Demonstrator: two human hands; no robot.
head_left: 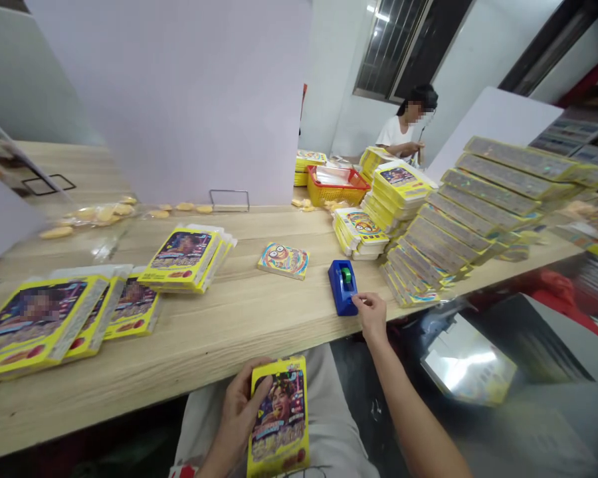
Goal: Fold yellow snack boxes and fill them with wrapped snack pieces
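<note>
My left hand [235, 413] grips a yellow box [281, 431] with a picture of a person on its front, holding it over my lap below the table edge. Up at the table's front edge, my right hand [372, 315] is closed in a pinch at the near end of a blue tape dispenser [339, 287]. The fingertips are on the tape there, though the clear strip hardly shows. A green roll core [347, 275] sits inside the dispenser. Behind and left of it, a small cartoon-faced packet [284, 259] lies flat on the table.
Several yellow boxes [182, 255] lie stacked and overlapping at the left. A tall leaning stack of boxes [458, 219] stands right of the dispenser. Farther back are a basket [336, 192] and a person [401, 133] at work. A white partition [189, 99] rises behind the table [204, 338].
</note>
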